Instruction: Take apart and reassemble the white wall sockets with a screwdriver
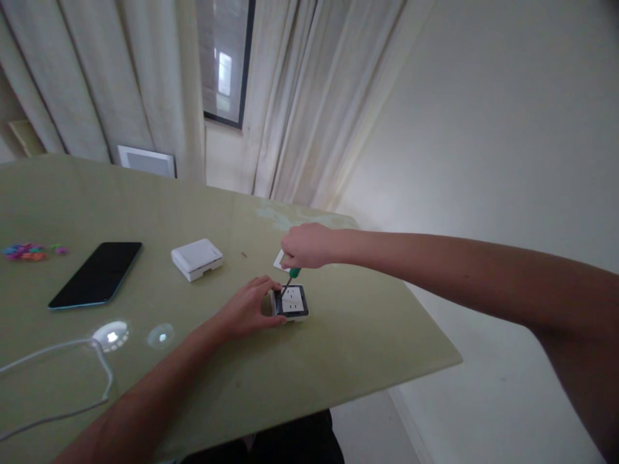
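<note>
On the table lies a wall socket [293, 300] with a white face, a dark frame and a white box under it. My left hand [251, 305] grips its left side between thumb and fingers. Above it, my right hand [307, 246] is closed around the green handle of a screwdriver [294, 273]. The screwdriver's shaft slants down to the left, and its tip meets the dark frame near the socket's left edge. Partly hidden behind my right hand, a white frame-like plate [279, 260] rests on the table.
A white box [197, 258] stands left of the socket, with a black tablet [97, 276] farther left. Small colourful pieces [29, 251] lie at the far left. A white cable [53, 345] loops at the front left. The table's edge [435, 328] slants along the right, near the wall.
</note>
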{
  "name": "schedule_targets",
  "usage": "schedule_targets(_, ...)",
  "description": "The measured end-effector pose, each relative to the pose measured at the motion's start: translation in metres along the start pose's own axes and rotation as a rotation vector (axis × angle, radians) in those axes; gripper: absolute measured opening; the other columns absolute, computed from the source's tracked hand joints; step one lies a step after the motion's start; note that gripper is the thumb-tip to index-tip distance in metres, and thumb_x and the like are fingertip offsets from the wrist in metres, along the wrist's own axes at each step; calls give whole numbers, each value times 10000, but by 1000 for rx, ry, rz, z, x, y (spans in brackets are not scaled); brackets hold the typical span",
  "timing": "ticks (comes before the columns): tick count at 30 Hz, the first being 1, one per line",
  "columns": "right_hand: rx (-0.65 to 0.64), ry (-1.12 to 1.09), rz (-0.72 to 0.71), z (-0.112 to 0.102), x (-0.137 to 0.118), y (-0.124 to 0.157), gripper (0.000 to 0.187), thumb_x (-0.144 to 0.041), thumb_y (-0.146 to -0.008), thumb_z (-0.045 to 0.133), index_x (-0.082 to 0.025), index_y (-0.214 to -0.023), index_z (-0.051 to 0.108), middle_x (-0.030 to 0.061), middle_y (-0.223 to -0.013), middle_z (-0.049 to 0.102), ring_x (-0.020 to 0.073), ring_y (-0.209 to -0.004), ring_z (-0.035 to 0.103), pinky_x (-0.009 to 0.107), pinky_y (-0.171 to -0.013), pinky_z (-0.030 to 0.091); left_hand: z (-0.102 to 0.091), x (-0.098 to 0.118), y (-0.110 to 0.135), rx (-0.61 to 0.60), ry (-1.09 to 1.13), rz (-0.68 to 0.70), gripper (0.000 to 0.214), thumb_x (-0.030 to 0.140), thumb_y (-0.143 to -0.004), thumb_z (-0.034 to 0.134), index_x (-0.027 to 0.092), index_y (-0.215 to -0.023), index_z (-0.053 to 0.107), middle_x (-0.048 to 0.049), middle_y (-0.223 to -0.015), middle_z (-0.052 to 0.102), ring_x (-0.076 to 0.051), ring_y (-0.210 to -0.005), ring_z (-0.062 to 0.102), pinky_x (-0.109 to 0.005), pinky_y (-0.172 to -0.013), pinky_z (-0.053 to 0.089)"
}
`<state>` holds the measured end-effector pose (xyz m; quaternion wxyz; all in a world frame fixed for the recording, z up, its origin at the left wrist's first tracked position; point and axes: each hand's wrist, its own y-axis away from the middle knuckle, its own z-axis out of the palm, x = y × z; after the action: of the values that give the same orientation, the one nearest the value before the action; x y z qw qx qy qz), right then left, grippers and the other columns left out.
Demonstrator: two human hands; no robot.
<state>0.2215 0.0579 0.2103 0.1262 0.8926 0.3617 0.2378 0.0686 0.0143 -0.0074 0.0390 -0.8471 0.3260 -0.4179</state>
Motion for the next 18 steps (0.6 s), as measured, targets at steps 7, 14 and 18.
schedule_targets(7,-43,176,-294,-4,5,3,281,-331,-904,724,-173,-1131,776,150,-1156,779,282,-980,720,318,-677,393,0,2,0,1,1,-6,498,468,-790,843,239,-1197,671,-76,-1203,701,-330,-1139,668,-456,-989,525)
schedule_targets(14,-129,78,-121,8,10,5,380,-479,-941,695,-170,-1147,772,151,-1094,784,302,-955,733,323,-650,417,0,2,0,-9,1,-18,511,456,-781,854,224,-1191,657,-88,-1205,698,-339,-1144,664,-471,-997,526)
schedule_targets(18,-27,215,-385,3,8,10,346,-253,-915,742,-200,-1255,710,123,-1257,741,262,-1051,712,302,-679,398,2,2,-1,-15,0,-24,572,439,-781,844,231,-1275,645,-93,-1206,670,-343,-1162,640,-490,-1019,520)
